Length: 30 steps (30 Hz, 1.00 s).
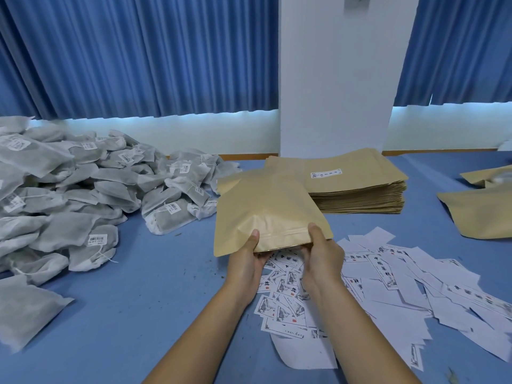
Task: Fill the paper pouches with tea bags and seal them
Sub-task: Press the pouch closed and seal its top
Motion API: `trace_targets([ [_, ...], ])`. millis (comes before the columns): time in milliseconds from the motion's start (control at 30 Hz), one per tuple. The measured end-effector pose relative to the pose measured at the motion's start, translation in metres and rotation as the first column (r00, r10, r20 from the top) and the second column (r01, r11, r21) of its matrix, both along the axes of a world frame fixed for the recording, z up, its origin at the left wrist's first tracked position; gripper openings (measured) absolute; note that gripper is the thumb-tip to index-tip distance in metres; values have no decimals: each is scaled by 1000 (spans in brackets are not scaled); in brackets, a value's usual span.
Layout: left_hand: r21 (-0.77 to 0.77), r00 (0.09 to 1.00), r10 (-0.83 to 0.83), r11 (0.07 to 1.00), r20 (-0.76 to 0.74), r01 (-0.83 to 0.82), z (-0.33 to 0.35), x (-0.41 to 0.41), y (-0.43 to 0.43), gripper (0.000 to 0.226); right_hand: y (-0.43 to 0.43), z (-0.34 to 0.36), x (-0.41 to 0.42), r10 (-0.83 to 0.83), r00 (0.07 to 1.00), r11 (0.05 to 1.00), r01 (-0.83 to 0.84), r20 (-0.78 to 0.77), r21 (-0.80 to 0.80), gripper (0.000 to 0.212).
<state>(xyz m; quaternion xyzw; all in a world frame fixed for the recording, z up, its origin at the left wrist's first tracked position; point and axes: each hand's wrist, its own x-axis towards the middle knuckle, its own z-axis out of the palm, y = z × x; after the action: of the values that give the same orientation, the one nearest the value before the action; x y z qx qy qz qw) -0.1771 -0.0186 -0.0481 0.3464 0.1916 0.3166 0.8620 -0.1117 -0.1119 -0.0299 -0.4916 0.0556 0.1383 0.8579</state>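
Two bare forearms reach in, and the left grip [246, 256] and right grip [321, 253] both clamp the near edge of a brown paper pouch [266, 206], thumbs on top, fingers curled under. It's held over the scattered printed labels [388, 273] on the blue worktop [138, 300], with the stack of flat pouches [357, 184] just behind and the heap of tea bags [69, 184] off to the left.

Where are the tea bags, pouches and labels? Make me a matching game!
Things:
1. heap of white mesh tea bags
2. stack of flat brown paper pouches
3. single brown paper pouch
4. scattered white printed paper labels

Places:
A. gripped by left hand and right hand
B. left side of blue table
C. beneath and right of the hands
D. behind, near white pillar

Pairs: 1-B, 2-D, 3-A, 4-C
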Motion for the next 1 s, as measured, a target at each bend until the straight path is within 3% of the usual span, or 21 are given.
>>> trace_targets([
  [133,-80,999,25,997,34,-22,1,-2,7,18,-8,2,4,19,999,996,-16,32,-92,20],
  [300,-226,997,-54,972,49,64,-4,-6,4,16,-5,-3,3,28,993,981,-5,114,-196,28],
  [500,-290,999,-25,957,24,31,-6,-6,7,12,2,-7,-2,135,990,979,-127,44,-160,18],
  [600,-309,998,-54,949,17,56,-6,-7,6,14,3,-8,-1,128,989,973,-112,69,-200,15],
  [800,-316,999,-49,947,21,53,-6,-6,4,14,4,-10,-3,173,985,979,-168,30,-114,6],
  [1000,-297,998,-68,953,4,66,-4,-7,1,13,6,-9,-5,190,982,976,-190,-5,-105,11],
])
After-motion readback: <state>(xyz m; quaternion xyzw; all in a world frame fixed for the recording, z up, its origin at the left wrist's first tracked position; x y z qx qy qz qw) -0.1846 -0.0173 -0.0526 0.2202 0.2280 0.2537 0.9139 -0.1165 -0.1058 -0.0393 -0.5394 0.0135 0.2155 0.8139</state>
